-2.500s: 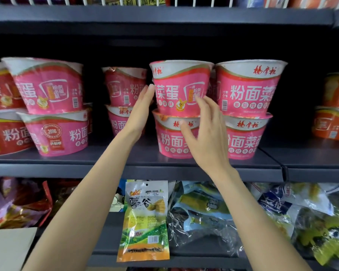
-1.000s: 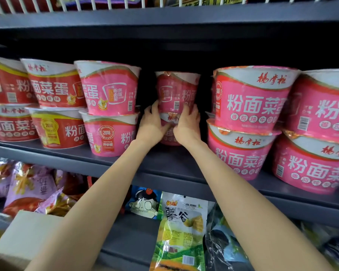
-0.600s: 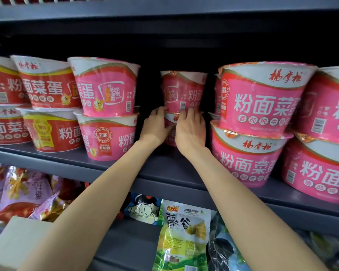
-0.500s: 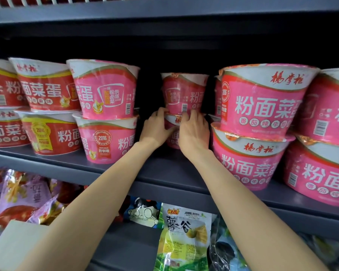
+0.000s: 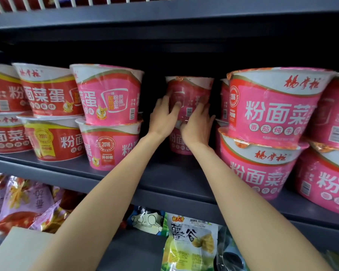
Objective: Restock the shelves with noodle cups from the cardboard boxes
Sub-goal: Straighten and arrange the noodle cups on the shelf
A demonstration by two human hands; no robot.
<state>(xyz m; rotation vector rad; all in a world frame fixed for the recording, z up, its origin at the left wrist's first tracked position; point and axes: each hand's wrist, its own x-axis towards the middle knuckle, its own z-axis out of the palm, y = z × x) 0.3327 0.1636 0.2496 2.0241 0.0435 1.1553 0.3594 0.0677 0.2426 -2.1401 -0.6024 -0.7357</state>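
Observation:
A pink noodle cup (image 5: 190, 85) sits on top of another pink cup (image 5: 176, 141) deep in a gap on the grey shelf (image 5: 164, 178). My left hand (image 5: 163, 116) holds the upper cup's left side, thumb on its front. Against the cup's right front lies my right hand (image 5: 198, 124), its fingers curved up round the cup. Both arms reach in from below. The hands hide most of the lower cup's rim.
Two-high stacks of pink cups (image 5: 108, 94) and red cups (image 5: 49, 94) flank the gap on the left; larger-looking pink stacks (image 5: 272, 106) stand on the right. Snack bags (image 5: 190, 243) hang below the shelf. A cardboard flap (image 5: 18, 249) shows at bottom left.
Both hands have slid up from the lower cup's rim onto the body of the upper cup. The view has come slightly closer to the shelf.

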